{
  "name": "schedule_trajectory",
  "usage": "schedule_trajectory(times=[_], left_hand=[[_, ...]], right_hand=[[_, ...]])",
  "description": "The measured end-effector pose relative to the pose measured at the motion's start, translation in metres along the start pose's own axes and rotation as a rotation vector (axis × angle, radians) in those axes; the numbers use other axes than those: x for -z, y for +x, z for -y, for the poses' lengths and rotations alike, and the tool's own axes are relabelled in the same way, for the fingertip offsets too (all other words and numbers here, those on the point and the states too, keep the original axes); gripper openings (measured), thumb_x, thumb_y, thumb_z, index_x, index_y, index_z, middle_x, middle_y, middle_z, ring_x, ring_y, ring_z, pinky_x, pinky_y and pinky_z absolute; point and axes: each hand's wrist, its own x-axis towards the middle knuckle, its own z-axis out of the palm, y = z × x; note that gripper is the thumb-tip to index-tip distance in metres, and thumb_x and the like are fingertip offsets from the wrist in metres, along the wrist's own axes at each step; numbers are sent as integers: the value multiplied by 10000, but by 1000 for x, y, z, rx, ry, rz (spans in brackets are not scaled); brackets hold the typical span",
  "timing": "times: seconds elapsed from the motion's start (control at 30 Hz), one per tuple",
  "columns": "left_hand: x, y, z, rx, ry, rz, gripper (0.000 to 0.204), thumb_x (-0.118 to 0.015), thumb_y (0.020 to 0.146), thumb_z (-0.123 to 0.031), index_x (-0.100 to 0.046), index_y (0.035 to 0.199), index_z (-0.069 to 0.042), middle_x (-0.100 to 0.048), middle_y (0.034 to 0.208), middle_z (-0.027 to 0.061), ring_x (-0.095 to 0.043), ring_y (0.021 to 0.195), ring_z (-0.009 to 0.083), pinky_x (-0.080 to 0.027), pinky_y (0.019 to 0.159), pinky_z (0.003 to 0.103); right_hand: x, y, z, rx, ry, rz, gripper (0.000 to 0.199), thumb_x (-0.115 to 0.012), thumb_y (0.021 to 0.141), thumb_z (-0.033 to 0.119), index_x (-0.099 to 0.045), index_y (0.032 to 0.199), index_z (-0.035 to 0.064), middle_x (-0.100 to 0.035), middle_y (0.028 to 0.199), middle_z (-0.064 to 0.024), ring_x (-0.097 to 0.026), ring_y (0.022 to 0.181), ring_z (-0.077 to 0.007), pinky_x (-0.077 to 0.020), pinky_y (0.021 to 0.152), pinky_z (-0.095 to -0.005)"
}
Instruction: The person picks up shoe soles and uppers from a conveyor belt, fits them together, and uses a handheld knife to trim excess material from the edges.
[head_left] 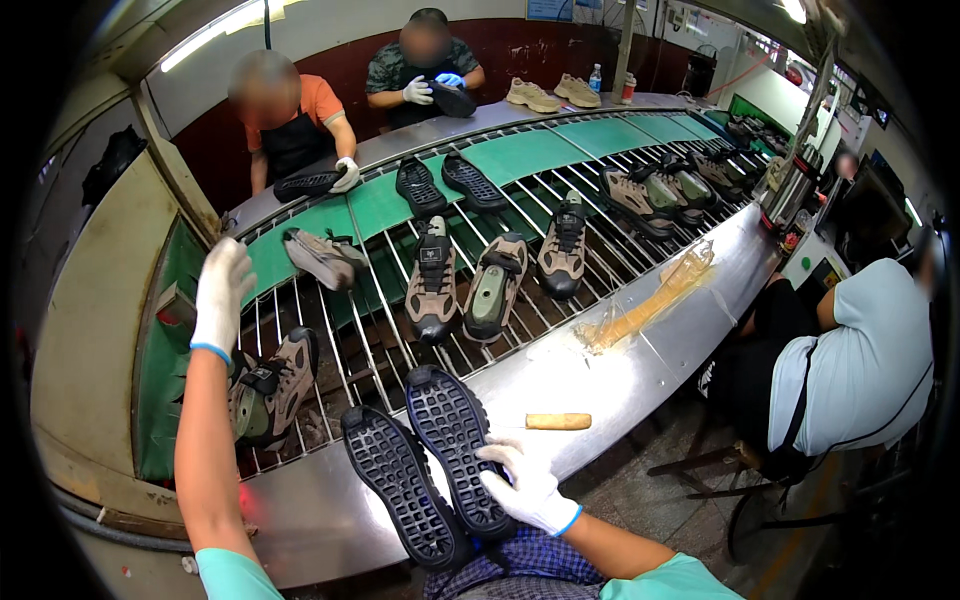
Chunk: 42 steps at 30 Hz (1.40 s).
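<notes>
2 black soles (450,440), treads up, near edge of tabletop (320,530).
Right hand (530,488): touching the right one, grip I cannot tell. Left hand (222,290): empty, loosely open, by tan shoe (322,260). Risk: careless nudge could slide heels off.

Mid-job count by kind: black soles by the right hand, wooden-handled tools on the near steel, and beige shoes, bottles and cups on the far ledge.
Black soles by the right hand: 2
Wooden-handled tool: 1
Beige shoes: 2
Bottle: 1
Cup: 1
Total: 7
</notes>
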Motion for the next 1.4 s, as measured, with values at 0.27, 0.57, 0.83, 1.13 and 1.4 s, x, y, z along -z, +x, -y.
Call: schedule_trajectory(times=[0.27, 0.57, 0.83, 1.13, 1.4], left_hand=[[-44, -324, 15, -377, 1060, 981, 883, -865, 752, -635, -661, 1423, -98, -504, 1579, 202, -414, 1485, 505, -237, 1261, 704], [24, -431, 43, -309, 1121, 395, 539, -911, 658, -351, -735, 1059, -36, -680, 1297, 187, -640, 1294, 451, -600, 984, 525], [111, -494, 86, -400, 1225, -141, 400, -862, 705, -184, -635, 976, 3, -655, 1235, 216, -654, 1214, 510, -572, 1026, 574], [69, -482, 46, -541, 1063, -291, 574, -837, 782, -164, -622, 1277, 34, -624, 1368, 230, -586, 1323, 529, -517, 1129, 577], [5, -405, 80, -443, 783, -86, 565, -806, 861, -215, -623, 1335, 33, -634, 1383, 242, -646, 1262, 474, -556, 1071, 506]], right_hand=[[-20, 0, 6, -17, -1, 24, 367, -736, 896, 156, -733, 1260, 107, -647, 1392, -225, -633, 1295, -418, -528, 1104, -503], [-56, 72, 28, -364, 349, 394, 668, -708, 973, 234, -437, 1560, 67, -575, 1447, -250, -633, 1268, -385, -588, 1003, -521], [-148, 269, -123, -813, 1436, -190, 453, -747, 1030, 361, -590, 1328, 58, -612, 1366, -195, -592, 1214, -407, -530, 1088, -638], [-115, 278, -108, -826, 1364, -219, 197, -770, 1030, 229, -730, 1197, 131, -737, 1162, -57, -654, 1137, -276, -551, 1065, -588], [46, 142, -17, -517, 1013, -4, 382, -708, 1037, 374, -665, 1325, 128, -716, 1233, -77, -697, 1158, -248, -652, 836, -455]])
